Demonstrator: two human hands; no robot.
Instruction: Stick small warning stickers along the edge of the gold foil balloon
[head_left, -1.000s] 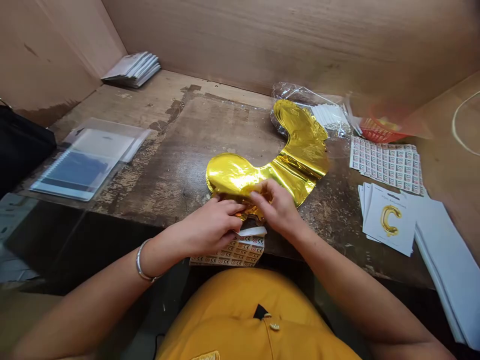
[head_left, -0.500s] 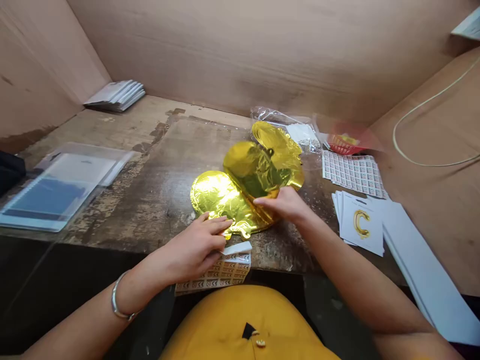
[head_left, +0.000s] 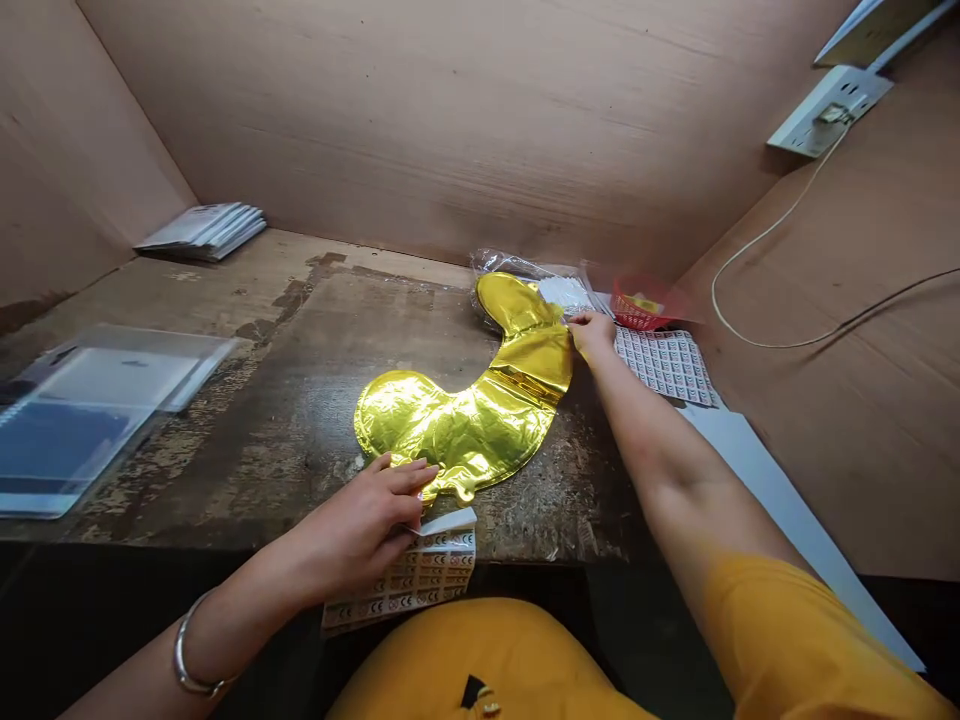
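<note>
A flat gold foil balloon (head_left: 480, 425), curved in shape, lies on the worn wooden table. Stretched to the far right, my right hand (head_left: 592, 333) pinches the balloon's edge near its upper part. My left hand (head_left: 375, 525) is at the table's front edge, its extended fingertips on the balloon's lower rim near a small tab. Between that hand's thumb and fingers is a sticker sheet (head_left: 431, 575) printed with CE marks, its top strip curled up and its lower part hanging over the edge. The left palm hides part of the sheet.
Clear plastic sleeves (head_left: 97, 410) lie at left, and a stack of white packets (head_left: 206, 230) at back left. Behind the balloon are a clear bag (head_left: 566, 292) and a red basket (head_left: 637, 310). Another sticker sheet (head_left: 667, 365) and white card (head_left: 787, 520) lie right, below a cable (head_left: 750, 250).
My right hand has moved away from me and unfolded the balloon's upper part, which now lies flatter. My left hand stays at the lower edge. My right arm now covers the letter C cards.
</note>
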